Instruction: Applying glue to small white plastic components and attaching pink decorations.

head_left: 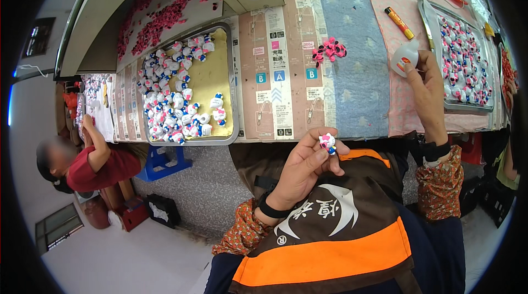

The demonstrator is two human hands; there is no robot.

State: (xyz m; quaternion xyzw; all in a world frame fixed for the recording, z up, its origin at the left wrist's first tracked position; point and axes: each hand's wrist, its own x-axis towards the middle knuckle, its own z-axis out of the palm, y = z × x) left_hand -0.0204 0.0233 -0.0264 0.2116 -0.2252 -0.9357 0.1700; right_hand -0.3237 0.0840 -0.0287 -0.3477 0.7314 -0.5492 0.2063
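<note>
My left hand (306,163) is closed on a small cat-shaped figurine (328,143), white with pink and blue parts, held between thumb and fingers above my lap. Over the pink cloth to the right, my right hand (428,88) grips a small translucent white squeeze bottle (404,59) with a red mark on its side. Between the hands and farther back, a little heap of pink pieces (330,50) lies on the blue cloth. A yellow and red tube (399,23) rests beyond the bottle.
Left of centre, a metal tray (235,112) carries many white figurines. Another figurine tray (467,108) stands at the right. A metal hood (91,35) at the back left covers scattered pink pieces. One person in a red shirt (104,162) works at the far left, near a blue stool (159,163).
</note>
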